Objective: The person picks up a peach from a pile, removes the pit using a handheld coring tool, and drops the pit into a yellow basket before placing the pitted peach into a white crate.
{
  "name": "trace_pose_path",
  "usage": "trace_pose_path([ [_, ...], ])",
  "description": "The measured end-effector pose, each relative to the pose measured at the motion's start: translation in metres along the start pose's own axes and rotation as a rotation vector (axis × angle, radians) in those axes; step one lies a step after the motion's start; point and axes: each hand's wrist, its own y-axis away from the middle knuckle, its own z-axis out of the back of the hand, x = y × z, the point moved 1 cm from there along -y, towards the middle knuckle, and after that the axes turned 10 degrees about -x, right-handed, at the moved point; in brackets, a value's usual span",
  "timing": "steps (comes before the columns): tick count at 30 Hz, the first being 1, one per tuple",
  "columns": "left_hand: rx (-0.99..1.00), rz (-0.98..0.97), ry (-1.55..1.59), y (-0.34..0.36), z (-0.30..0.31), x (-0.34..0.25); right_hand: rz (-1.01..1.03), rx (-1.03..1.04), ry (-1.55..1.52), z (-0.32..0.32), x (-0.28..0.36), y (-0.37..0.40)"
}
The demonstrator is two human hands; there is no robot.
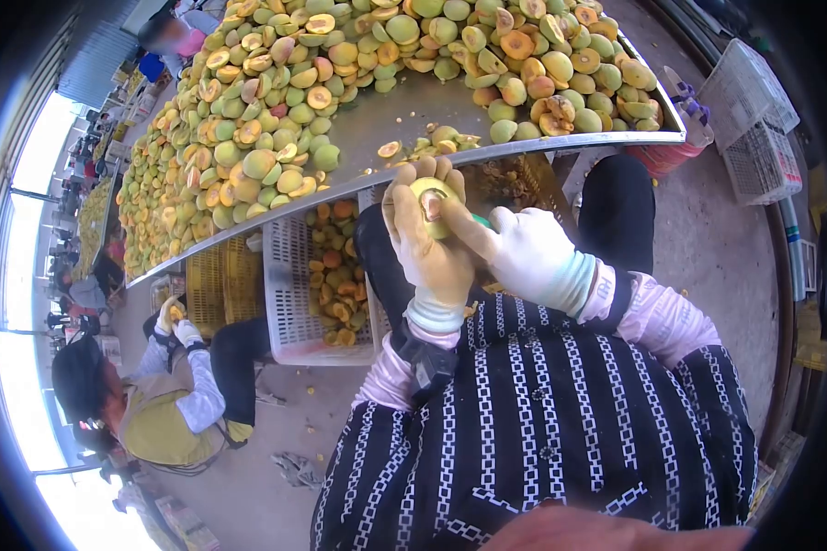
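Note:
My left hand (429,234), in a stained whitish glove, is closed around a halved yellow-green peach (435,209). The cut face is turned up, with a brownish pit or hollow at its middle. My right hand (535,255), also gloved, is closed on a small green-handled tool (481,220). Most of that tool is hidden by the fingers, and its working end does not show clearly. The right fingertips reach to the edge of the peach half. Both hands are just in front of the metal table (404,115), heaped with whole and cut peaches (257,165).
Below the table stands a white crate (289,275) of peach halves, with a yellow crate (207,289) beside it. At the left a co-worker (170,413) sits holding a piece of fruit. White crates (753,119) and a pink bucket (675,147) stand at the right.

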Motion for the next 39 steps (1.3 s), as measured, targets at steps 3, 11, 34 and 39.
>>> trace_pose_path([
  [3,0.011,-0.153,-0.137,0.003,-0.006,-0.004,-0.011,-0.027,-0.082,-0.006,0.002,0.002],
  [11,0.159,-0.423,-0.633,-0.012,-0.017,-0.011,-0.081,-0.325,-0.599,-0.033,-0.007,-0.005],
  [34,0.022,0.029,-0.596,-0.017,-0.011,0.008,-0.126,0.094,-0.090,-0.013,-0.044,0.007],
  [39,0.004,-0.100,-0.645,-0.022,-0.011,0.016,-0.358,0.066,-0.382,-0.026,-0.027,0.010],
])
